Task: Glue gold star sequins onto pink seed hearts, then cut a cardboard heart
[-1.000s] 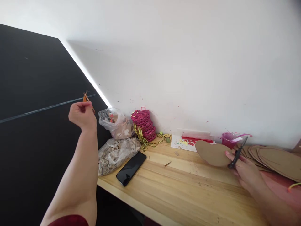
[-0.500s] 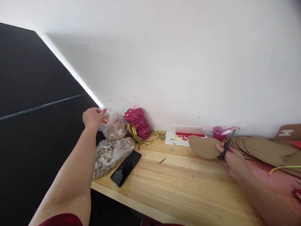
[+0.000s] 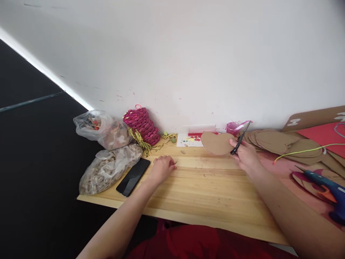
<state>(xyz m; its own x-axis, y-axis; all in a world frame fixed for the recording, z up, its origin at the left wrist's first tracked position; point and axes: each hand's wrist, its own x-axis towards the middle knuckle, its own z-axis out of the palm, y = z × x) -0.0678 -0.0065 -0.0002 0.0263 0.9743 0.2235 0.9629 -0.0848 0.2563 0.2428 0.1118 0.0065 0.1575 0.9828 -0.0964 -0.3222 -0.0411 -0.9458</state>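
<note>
My right hand [image 3: 247, 157] holds a heart-shaped piece of brown cardboard [image 3: 217, 143] and a pair of black-handled scissors [image 3: 237, 144], blades pointing up and away. Low over the wooden table, my left hand [image 3: 162, 169] has its fingers pinched at a thin brown scrap [image 3: 175, 163]. A black phone [image 3: 133, 177] lies just left of that hand. Beyond it, a stack of magenta braided pieces with yellow-green tassels [image 3: 141, 126] leans against the wall.
Two plastic bags, one with mixed scraps [image 3: 94, 126] and one with small beige pieces [image 3: 107, 171], sit at the left end. A card with star stickers [image 3: 188, 140] and a pink cup [image 3: 231, 128] stand behind. Cardboard shapes [image 3: 272, 140] and a blue glue gun [image 3: 326, 185] lie right.
My left hand has left the upper plastic bag and come right and down to the brown scrap on the table. My right hand still holds the cardboard heart and scissors. The view has shifted.
</note>
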